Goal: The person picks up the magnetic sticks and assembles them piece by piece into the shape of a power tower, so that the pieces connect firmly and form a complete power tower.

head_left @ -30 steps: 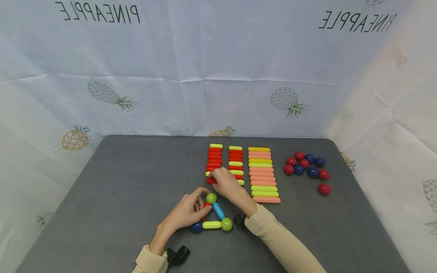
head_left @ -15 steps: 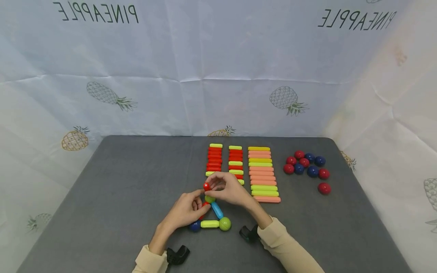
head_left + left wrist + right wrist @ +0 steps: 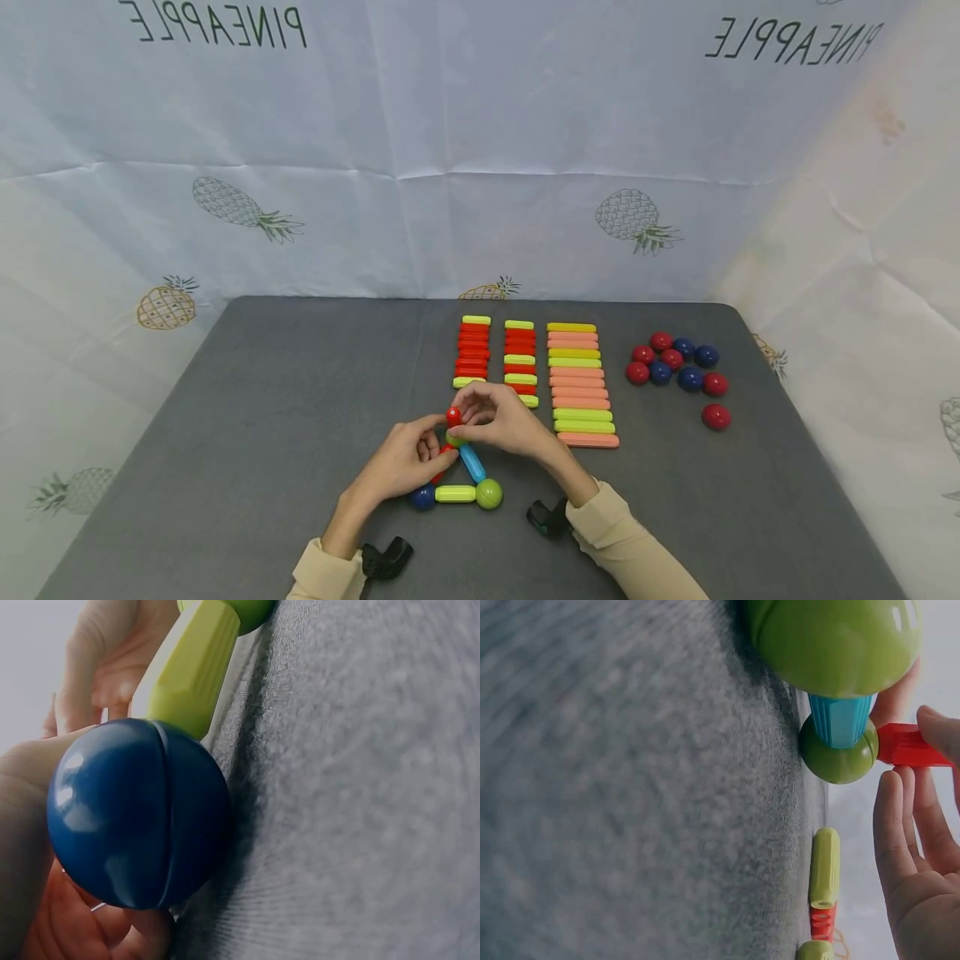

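Observation:
A triangle of magnetic rods and balls lies on the table in front of me. Its corners are a dark blue ball (image 3: 422,497), a near green ball (image 3: 489,494) and a far green ball (image 3: 838,765). A yellow-green rod (image 3: 455,494) and a light blue rod (image 3: 472,463) form two sides; a red side rod (image 3: 437,477) is mostly covered by my left hand (image 3: 401,460), which grips it between thumb and fingers. With thumb and fingertips my right hand (image 3: 504,422) pinches another red rod (image 3: 904,745), upright, its lower end against the far green ball.
Beyond my hands lie two columns of short red and yellow-green rods (image 3: 472,353). To their right is a column of longer salmon, yellow and yellow-green rods (image 3: 577,382). Several red and blue balls (image 3: 671,359) sit at the right. A patterned cloth (image 3: 420,233) hangs behind the table.
My right hand has picked a red rod from the left column, brought it nearer and set it upright at the far green ball. My left hand stays at the triangle, which has shifted slightly left.

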Motion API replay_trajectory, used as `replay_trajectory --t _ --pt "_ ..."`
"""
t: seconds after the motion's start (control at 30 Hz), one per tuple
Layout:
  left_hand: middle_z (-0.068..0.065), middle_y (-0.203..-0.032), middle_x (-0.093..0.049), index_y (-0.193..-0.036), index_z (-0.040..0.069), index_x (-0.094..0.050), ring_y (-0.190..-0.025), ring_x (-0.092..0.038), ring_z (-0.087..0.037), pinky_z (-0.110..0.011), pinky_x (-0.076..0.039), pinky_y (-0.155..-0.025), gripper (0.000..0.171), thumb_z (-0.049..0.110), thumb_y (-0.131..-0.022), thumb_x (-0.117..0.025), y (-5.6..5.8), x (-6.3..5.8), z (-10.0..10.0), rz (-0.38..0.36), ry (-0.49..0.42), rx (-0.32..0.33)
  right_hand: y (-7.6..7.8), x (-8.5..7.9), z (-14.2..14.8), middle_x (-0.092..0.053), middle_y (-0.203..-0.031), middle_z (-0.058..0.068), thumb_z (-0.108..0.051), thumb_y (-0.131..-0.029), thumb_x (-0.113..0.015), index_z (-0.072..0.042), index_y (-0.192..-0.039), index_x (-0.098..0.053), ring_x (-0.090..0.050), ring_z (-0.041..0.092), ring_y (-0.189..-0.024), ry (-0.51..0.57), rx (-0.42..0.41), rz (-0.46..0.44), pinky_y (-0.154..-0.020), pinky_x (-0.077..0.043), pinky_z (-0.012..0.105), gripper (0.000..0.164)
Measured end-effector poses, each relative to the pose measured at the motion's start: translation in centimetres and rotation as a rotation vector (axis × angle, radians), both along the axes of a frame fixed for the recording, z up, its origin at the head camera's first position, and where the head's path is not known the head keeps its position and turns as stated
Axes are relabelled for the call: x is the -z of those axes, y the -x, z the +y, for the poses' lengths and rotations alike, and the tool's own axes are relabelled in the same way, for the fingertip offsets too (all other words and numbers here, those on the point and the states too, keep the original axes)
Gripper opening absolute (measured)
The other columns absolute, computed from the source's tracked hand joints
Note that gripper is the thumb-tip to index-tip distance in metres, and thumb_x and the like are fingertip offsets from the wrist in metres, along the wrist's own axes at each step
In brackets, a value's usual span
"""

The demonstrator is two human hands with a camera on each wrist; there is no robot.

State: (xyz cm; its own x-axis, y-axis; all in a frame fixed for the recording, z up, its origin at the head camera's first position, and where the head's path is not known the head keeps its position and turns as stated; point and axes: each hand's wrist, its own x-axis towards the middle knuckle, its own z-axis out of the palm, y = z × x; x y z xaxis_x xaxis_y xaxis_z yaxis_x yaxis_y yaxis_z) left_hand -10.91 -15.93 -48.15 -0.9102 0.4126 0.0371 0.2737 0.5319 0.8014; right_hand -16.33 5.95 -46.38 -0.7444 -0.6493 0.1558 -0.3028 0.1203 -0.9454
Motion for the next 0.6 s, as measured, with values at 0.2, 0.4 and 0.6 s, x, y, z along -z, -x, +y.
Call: replay_trajectory --t 0.2,0.4,0.6 --pt "0.005 -0.07 -0.063 -0.129 0.0 -0.063 -0.052 -0.05 0.002 -0.021 -0.049 -0.053 0.042 0.018 -0.092 -0.075 0.0 0.1 -0.2 -0.003 -0.013 -0.009 0.7 -0.6 0.7 -0.069 -0.112 0.021 -0.006 -0.089 -0.078 0.0 -0.121 -0.065 -0.068 0.03 -0.098 -0.047 -0.004 0.053 -0.089 -0.06 0.033 0.035" --pt "0.005 -0.069 -0.061 -0.124 0.005 -0.063 -0.051 -0.048 0.001 -0.021 -0.047 -0.052 0.037 0.019 -0.092 -0.075 0.1 0.2 -0.6 -0.008 -0.039 -0.009 2.7 -2.0 0.3 -0.073 -0.112 0.018 -0.006 -0.088 -0.079 0.001 -0.118 -0.072 -0.069 0.033 -0.101 -0.228 0.211 0.271 -0.088 -0.059 0.046 0.032" --pt "0.003 -0.07 -0.062 -0.125 0.006 -0.062 -0.053 -0.049 0.002 -0.02 -0.047 -0.054 0.036 0.018 -0.093 -0.074 0.2 0.2 -0.9 -0.018 -0.05 -0.001 3.6 -2.0 -1.5 -0.074 -0.104 0.013 -0.01 -0.086 -0.082 -0.001 -0.11 -0.078 -0.066 0.028 -0.094 -0.489 0.262 0.345 -0.089 -0.054 0.044 0.026"
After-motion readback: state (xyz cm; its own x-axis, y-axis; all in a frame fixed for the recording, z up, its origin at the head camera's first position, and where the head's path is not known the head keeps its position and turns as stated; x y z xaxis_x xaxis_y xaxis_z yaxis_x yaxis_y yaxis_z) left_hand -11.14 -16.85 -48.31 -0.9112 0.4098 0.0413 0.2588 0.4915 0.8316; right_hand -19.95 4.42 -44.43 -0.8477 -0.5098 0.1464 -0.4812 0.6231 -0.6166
